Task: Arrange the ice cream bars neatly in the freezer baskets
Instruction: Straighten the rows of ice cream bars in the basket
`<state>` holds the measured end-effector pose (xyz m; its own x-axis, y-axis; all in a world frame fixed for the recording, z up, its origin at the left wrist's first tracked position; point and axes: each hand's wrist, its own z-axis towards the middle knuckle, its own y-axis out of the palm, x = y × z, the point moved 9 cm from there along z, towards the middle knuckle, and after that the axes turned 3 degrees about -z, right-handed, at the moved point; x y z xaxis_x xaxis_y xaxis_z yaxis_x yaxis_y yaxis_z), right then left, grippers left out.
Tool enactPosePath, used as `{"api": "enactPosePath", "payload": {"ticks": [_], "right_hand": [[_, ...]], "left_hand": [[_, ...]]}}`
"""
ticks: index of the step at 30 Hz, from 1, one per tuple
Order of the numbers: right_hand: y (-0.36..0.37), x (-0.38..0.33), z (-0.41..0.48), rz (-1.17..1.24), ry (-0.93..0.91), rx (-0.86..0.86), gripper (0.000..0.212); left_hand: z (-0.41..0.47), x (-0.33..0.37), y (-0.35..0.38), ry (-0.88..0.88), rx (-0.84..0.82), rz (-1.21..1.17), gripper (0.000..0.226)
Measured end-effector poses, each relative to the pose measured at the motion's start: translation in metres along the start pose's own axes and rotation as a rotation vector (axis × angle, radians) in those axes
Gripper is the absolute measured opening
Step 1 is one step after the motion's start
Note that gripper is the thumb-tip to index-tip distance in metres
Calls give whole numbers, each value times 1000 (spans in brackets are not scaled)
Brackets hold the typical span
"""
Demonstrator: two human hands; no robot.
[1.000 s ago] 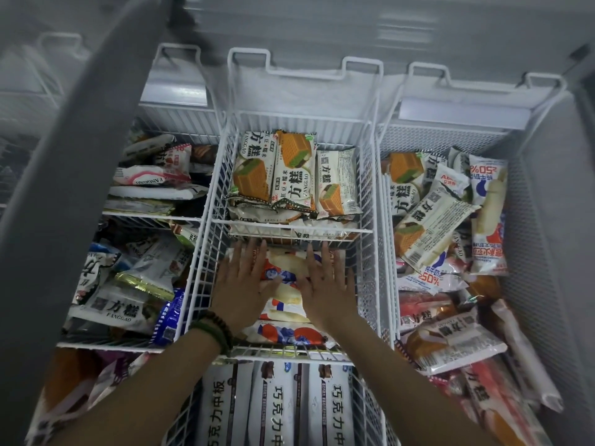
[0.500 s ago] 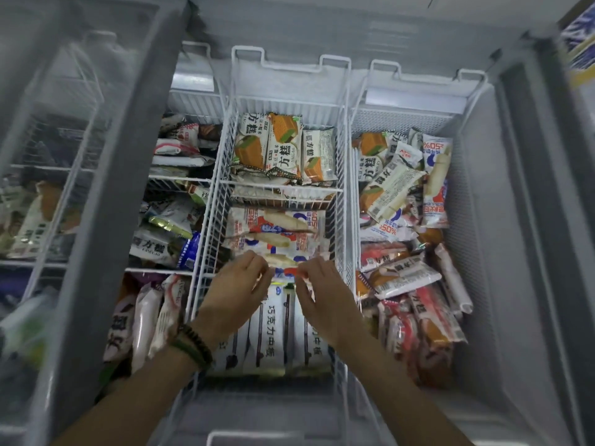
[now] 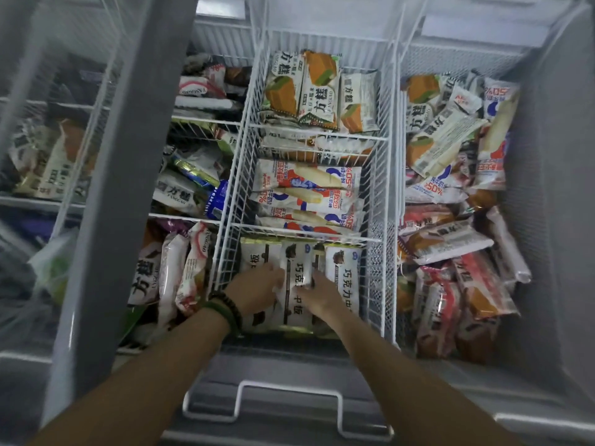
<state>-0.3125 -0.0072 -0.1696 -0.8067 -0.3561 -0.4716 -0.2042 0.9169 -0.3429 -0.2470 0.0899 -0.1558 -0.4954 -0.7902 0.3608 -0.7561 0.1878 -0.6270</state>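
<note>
In the left white wire basket (image 3: 206,220) of the freezer, the packets lay loose and mixed, some behind the grey sliding-lid frame (image 3: 128,175).

We worked in the middle white wire basket (image 3: 380,201), which has three compartments. The far one held orange-and-green printed bars (image 3: 309,91) standing side by side. The middle one held white bars with red and blue print (image 3: 306,191), stacked flat and fairly even. The near one, against the front wall, held white bars with black characters and a chocolate picture (image 3: 343,272), in three rows.

Our left hand (image 3: 257,291), with a dark bead bracelet (image 3: 225,309) at the wrist, rested on the left row. Our right hand (image 3: 322,294) touched the centre packet (image 3: 299,278) from its right side. The fingers of both hands were bent around this packet, but we could not tell whether they really clamped it or only pressed on it.

We judged that the step in hand was squaring up the near compartment. The next move probably called for pushing the centre packet down level with its neighbours and parallel to the basket's side walls.

The right white wire basket (image 3: 521,64) was a disordered heap of mixed packets (image 3: 450,239) and looked like the work left.
</note>
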Motion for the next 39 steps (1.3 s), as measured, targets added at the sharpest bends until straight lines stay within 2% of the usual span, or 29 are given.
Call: {"api": "enactPosePath", "payload": {"ticks": [3,5,9,13,15,18,20,22,25,31,33,36,39], "right_hand": [[-22,16,-8,-39,52,-40,44],[-42,29,-11,-157,79,-9,41],[-48,40,-19,-292,172,21,33],[-45,38,-27,-299,206,117,34],[-48,40,-30,-218,229,198,39],[-54,29,-32,-209,136,328,43],[-53,10,-31,-408,-13,350,56],[-39,-3,-24,-580,-172,263,63],[-19,-3,-9,-634,-183,61,74],[-17,-15,-2,-644,-234,65,61],[-21,-17,-8,-576,-248,117,43],[-40,-32,-22,-484,-284,253,16],[-71,-51,-34,-422,-320,384,33]], "left_hand": [[1,-5,0,-2,6,0,9],[3,-7,0,-26,23,15,1],[7,-8,-1,-113,103,43,18],[7,-13,-1,-149,199,34,20],[5,-12,0,-142,244,38,22],[1,-13,-3,-152,314,67,35],[-2,-18,-6,-197,335,72,47],[-1,-23,-8,-206,335,34,52],[8,-24,-9,-168,301,-65,50],[11,-21,-16,-180,296,-72,48],[6,-15,-22,-179,331,-69,38],[-4,7,-41,-57,407,-35,21],[-8,37,-61,72,390,-41,28]]}}
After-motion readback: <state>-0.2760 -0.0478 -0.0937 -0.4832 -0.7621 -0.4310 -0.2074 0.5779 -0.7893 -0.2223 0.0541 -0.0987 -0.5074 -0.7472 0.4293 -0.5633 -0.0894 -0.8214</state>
